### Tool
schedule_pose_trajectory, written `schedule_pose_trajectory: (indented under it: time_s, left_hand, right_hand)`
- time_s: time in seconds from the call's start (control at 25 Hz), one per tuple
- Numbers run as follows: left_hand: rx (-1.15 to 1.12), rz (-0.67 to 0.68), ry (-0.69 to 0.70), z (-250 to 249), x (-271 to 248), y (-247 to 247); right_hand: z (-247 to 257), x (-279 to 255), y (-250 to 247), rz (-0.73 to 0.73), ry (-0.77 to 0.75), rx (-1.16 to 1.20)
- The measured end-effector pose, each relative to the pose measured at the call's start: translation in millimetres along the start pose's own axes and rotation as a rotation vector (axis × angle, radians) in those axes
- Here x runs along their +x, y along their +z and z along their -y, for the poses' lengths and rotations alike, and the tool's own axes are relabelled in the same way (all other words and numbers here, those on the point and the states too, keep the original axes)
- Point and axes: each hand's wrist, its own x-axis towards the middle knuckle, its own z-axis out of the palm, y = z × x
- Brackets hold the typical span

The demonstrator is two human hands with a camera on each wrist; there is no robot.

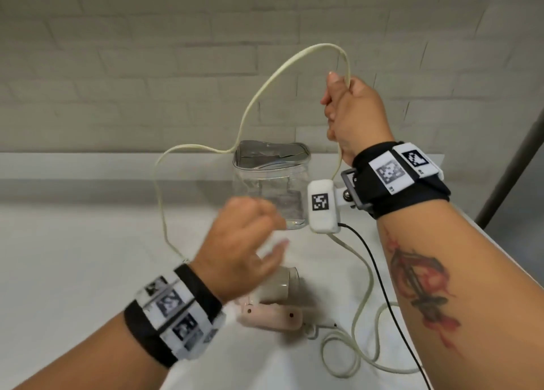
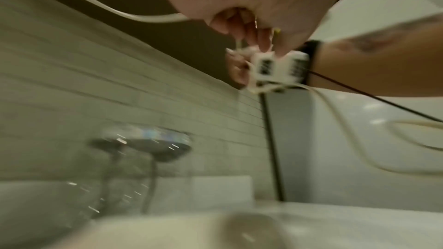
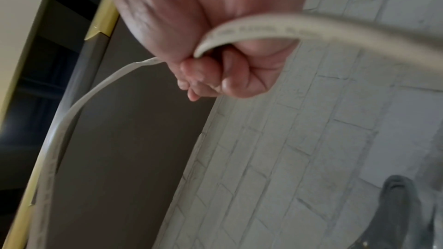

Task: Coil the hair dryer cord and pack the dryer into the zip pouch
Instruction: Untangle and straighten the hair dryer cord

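A folded pink hair dryer lies on the white counter, below my left hand. Its cream cord runs from loose loops on the counter up into my raised right hand, which grips it in a fist. From there the cord arcs high to the left, then drops to my left hand. The left fingers are curled, and the cord runs into that palm. The clear zip pouch stands upright behind both hands, its grey top open.
A tiled wall with a low ledge backs the counter. Slack cord loops lie at the front right, crossed by the black camera cable. The counter's right edge and a dark post are close to my right arm.
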Motion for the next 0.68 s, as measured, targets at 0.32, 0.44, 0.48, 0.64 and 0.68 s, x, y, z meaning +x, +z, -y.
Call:
schedule_pose_trajectory:
  time_s: [0.32, 0.44, 0.48, 0.64, 0.68]
  left_hand:
    - [-0.93, 0.302, -0.674, -32, 20, 50]
    - [-1.312, 0.435, -0.765, -44, 23, 59]
    - [-1.345, 0.444, -0.756, -50, 25, 63]
    - [-1.374, 0.331, -0.859, -51, 32, 64]
    - [-1.363, 0.357, -0.879, -43, 29, 61]
  right_hand:
    - [17, -4, 21, 0.005, -0.074, 0.06]
    - [27, -5, 24, 0.004, -0.039, 0.164]
    - [28, -5, 25, -0.003, -0.035, 0.184]
    - [30, -3, 23, -0.048, -0.04, 0.22]
    - [32, -2, 18, -0.067, -0.051, 0.227]
